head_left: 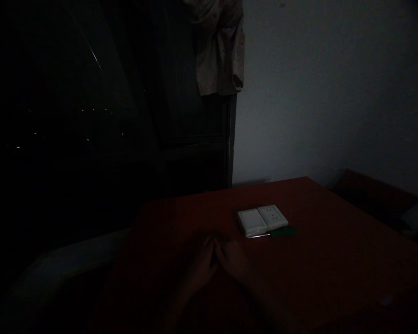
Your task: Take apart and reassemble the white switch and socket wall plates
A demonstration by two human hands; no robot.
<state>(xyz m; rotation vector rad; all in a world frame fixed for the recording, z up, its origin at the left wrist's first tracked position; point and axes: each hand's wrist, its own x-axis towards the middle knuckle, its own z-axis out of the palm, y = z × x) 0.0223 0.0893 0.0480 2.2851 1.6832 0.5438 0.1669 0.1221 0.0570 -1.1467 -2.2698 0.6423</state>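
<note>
Across the dim worktop (334, 260), a socket (273, 216) and screwdriver (283, 231) lie beside the switch plate (253, 220), while near-left of it the left hand (205, 263) and right hand (237, 262) meet, seemingly paused, fingers too dark to read; reaching it calls for parting them.

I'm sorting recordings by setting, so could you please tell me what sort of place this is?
Probably an indoor room at night: a dark window dotted with small lights, fabric hanging by a pale wall, and a reddish table bearing a white socket and a green-handled tool.
</note>
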